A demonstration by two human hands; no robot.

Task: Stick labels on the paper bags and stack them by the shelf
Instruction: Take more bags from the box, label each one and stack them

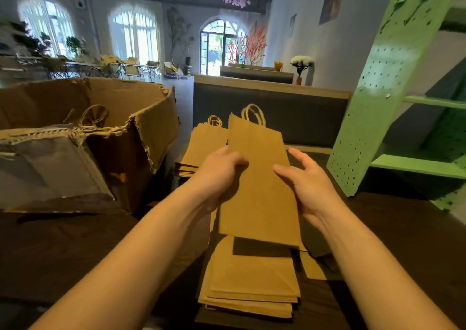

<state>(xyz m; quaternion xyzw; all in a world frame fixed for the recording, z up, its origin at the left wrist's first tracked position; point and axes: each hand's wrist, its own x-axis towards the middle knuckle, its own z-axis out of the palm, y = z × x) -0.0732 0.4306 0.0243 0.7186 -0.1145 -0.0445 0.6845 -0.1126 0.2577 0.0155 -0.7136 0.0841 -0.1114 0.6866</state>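
A flat brown paper bag (pixel 259 178) with twisted handles is held up above the dark table (pixel 75 249). My left hand (pixel 219 168) grips its left edge, fingers curled round it. My right hand (pixel 307 178) holds the right edge, thumb lying on the bag's face and fingers reaching behind. Beneath the held bag lies a near stack of flat paper bags (pixel 249 287). A second stack of paper bags (pixel 199 148) lies farther back, close to the green shelf (pixel 378 98). No label shows on the held bag's face.
A large torn cardboard box (pixel 106 133) with more bag handles inside stands at the left. The green perforated shelf rises at the right, its boards jutting over the table. A dark bench back (pixel 269 113) runs behind the stacks.
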